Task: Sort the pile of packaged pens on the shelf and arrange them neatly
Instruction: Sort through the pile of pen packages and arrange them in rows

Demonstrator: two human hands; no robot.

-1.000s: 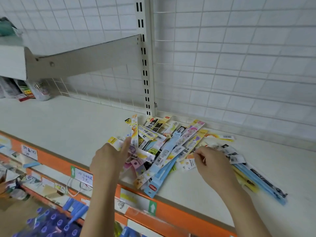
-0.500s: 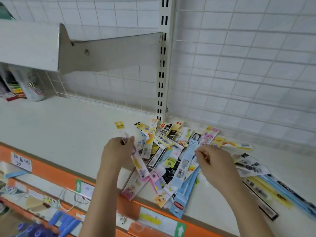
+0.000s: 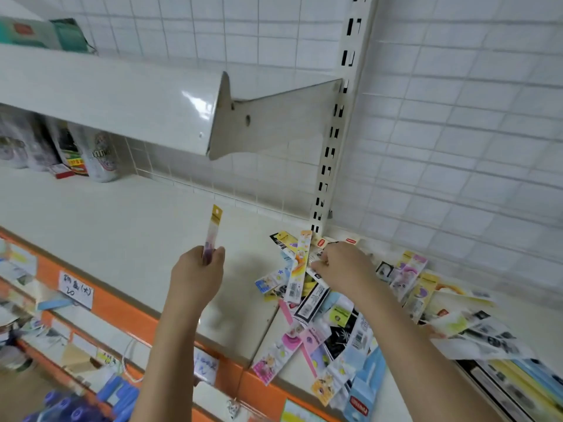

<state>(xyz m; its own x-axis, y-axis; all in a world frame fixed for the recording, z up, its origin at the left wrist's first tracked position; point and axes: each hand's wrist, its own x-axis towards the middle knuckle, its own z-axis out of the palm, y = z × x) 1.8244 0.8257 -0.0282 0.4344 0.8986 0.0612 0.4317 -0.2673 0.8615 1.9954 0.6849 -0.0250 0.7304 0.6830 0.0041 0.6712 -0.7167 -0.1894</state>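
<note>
A jumbled pile of packaged pens (image 3: 329, 324) lies on the white shelf (image 3: 128, 226), right of the upright post. My left hand (image 3: 198, 275) grips one slim pen packet with a yellow top (image 3: 213, 229) and holds it upright, lifted clear of the pile over the bare shelf to its left. My right hand (image 3: 341, 263) reaches into the top left of the pile, and its fingertips pinch an orange-and-white pen packet (image 3: 300, 266) that stands tilted against the heap.
An upper shelf and its bracket (image 3: 274, 117) jut out above, close over the left hand. Cans and bags (image 3: 97, 156) stand far left at the back. The orange shelf edge (image 3: 128, 315) carries price tags. Long blue and yellow packets (image 3: 518, 385) lie at the right.
My left hand has pulled the yellow-topped packet out of the pile and raised it to the left. My right hand has moved up to the pile's far left and taken the orange-and-white packet.
</note>
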